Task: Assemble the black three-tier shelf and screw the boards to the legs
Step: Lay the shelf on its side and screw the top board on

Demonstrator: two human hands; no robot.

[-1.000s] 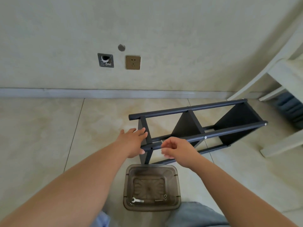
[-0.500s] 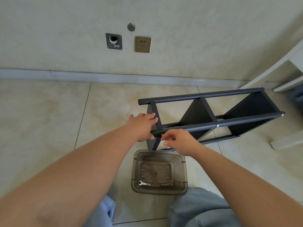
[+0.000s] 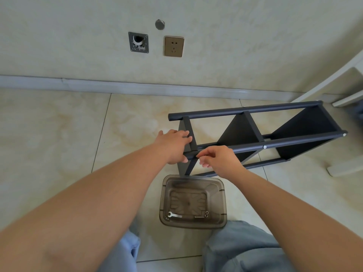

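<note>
Through the head camera I look down at a tiled floor beside a pale wall. A black three-tier shelf (image 3: pixel 255 138) lies on its side on the floor, running from the centre of the view out to the right, with its three dark boards standing on edge between four long round legs. The near upper leg (image 3: pixel 284 143) carries a small silver screw head (image 3: pixel 265 147) where the middle board (image 3: pixel 238 130) meets it, and another silver fitting shows at that leg's far right end. My left hand (image 3: pixel 172 147) reaches to the leftmost board (image 3: pixel 189 132): its fingers lie fairly straight across the board's outer face, and the thumb curls under the end of the near leg, so the hand clasps the shelf's corner. My right hand (image 3: pixel 220 160) hovers just beside it at the same leg, fingers curled with thumb and forefinger pinched together right at the joint between the leg and the leftmost board; I cannot tell whether something small sits between those fingertips. Just below the shelf, nearer to me, stands a smoky translucent plastic bin (image 3: pixel 193 201), open at the top. On its bottom lie a small silver wrench (image 3: pixel 174 215) and, towards the right, a few small metal fasteners (image 3: pixel 204 214). Blue denim knees fill the bottom edge. On the wall are a brass-coloured power socket (image 3: pixel 174 46) and a grey square plate with a round hole (image 3: pixel 138 42). White furniture legs (image 3: pixel 341 83) stand at the far right.
</note>
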